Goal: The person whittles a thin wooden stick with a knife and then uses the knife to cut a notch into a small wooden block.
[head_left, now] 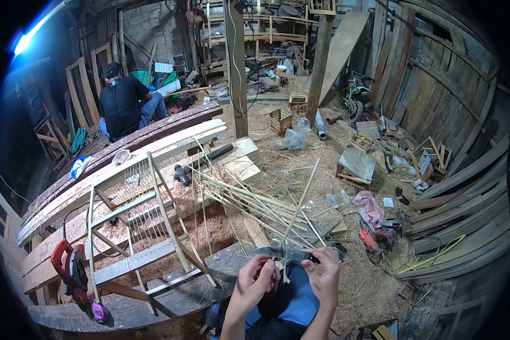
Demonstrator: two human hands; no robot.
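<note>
My left hand [256, 281] is closed, fingers pinched beside a thin pale wooden strip [301, 205] that rises away from me. The strip's lower end comes down between my hands. My right hand [324, 276] is closed on one end of a dark knife [286, 253], its thumb pressed on it. The blade lies across the strip and reaches toward my left fingers. Exactly where the left fingers grip is partly hidden. Both hands are above my lap. Beyond them, a loose bundle of thin wooden strips [255, 201] lies over the bench edge.
A wooden frame with thin rods [136, 263] leans on the planks at left, near a red power tool [69, 269] and a purple tape measure [100, 312]. A hammer-like tool [182, 174] rests on the planks. Another person [122, 105] sits at back left. Shavings cover the floor [345, 300].
</note>
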